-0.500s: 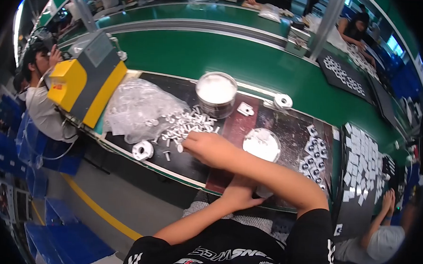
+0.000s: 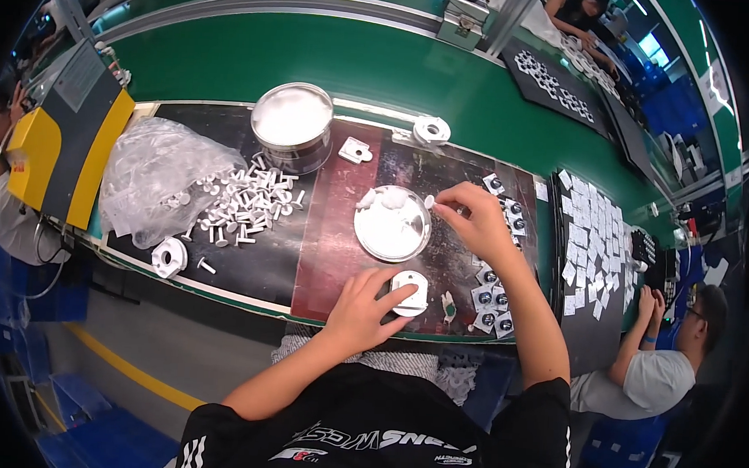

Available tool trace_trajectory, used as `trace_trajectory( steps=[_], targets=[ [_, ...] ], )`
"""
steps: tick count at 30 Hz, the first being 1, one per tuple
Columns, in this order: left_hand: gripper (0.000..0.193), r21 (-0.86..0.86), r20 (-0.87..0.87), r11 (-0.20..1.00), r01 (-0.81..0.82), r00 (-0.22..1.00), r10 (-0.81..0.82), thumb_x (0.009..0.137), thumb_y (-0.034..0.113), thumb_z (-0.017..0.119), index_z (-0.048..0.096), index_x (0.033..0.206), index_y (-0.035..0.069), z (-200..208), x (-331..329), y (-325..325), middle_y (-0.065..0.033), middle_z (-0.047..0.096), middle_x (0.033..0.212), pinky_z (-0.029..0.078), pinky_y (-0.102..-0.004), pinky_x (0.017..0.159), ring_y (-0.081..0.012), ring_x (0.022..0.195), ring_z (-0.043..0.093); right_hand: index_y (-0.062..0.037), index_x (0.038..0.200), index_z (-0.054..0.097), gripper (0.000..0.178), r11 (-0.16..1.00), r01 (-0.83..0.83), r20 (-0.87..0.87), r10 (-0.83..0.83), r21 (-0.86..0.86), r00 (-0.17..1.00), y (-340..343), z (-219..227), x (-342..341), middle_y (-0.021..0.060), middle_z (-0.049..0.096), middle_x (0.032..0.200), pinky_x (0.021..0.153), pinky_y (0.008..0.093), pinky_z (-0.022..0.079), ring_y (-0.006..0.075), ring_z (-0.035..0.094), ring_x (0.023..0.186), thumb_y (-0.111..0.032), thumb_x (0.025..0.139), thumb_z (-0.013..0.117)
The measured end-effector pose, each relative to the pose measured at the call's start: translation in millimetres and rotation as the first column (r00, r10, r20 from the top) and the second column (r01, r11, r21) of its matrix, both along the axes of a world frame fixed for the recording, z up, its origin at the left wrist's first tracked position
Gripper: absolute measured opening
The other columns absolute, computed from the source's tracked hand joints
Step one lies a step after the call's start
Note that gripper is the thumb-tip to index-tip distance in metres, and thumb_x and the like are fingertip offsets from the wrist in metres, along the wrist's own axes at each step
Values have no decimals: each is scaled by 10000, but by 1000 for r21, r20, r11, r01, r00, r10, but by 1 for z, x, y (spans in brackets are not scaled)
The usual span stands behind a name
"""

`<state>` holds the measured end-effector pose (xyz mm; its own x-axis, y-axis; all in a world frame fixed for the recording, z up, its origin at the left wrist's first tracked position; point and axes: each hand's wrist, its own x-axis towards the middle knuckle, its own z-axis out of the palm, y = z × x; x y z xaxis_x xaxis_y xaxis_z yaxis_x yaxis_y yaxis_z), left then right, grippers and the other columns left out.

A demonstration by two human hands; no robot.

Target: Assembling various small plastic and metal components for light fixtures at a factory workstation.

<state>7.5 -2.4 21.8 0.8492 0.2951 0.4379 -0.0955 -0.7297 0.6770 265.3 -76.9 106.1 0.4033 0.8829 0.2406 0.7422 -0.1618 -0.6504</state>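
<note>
My right hand (image 2: 477, 222) is closed in a pinch on a white round-headed pin (image 2: 429, 201), held at the right rim of a shallow round dish (image 2: 359, 242). White lumps (image 2: 394, 198) of soft-looking material rest in that dish. Below it, my left hand (image 2: 359, 311) grips a white plastic fitting (image 2: 410, 297) on the table, thumb and forefinger against it. A heap of similar white pins (image 2: 249, 200) lies farther left, beside a clear plastic bag (image 2: 153, 180).
Behind stands a large tin of white material (image 2: 294, 120). Loose white fittings include one by the tin (image 2: 356, 151) and one near the front edge (image 2: 169, 258). Small cards with dark round parts (image 2: 489, 299) lie under my right forearm. A yellow-grey machine (image 2: 75, 138) is at left. Co-workers sit nearby.
My right hand has swung from the pin heap rightward to the dish, carrying a pin. My left hand, formerly partly behind the right arm, now shows on the fitting. The view has shifted right.
</note>
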Motion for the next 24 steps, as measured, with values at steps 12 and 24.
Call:
trace_trajectory(
  steps=[12, 24],
  targets=[
    [484, 81, -17, 997, 2, 1000, -1, 816, 241, 833, 721, 1287, 218, -4, -1, -2, -88, 560, 1471, 444, -435, 964, -317, 1224, 541, -49, 958, 742, 126, 994, -107, 254, 101, 11, 962, 38, -24, -1, 93, 680, 944, 798, 403, 552, 315, 671, 931, -74, 844, 789],
    [494, 73, -36, 997, 9, 999, -7, 820, 239, 829, 714, 1300, 209, -2, -2, -1, -96, 557, 1473, 437, -437, 972, -322, 1233, 531, -50, 911, 733, 120, 989, -141, 396, 113, 42, 911, 50, -35, 1, 95, 668, 949, 801, 396, 550, 290, 653, 884, -70, 815, 804]
  ],
)
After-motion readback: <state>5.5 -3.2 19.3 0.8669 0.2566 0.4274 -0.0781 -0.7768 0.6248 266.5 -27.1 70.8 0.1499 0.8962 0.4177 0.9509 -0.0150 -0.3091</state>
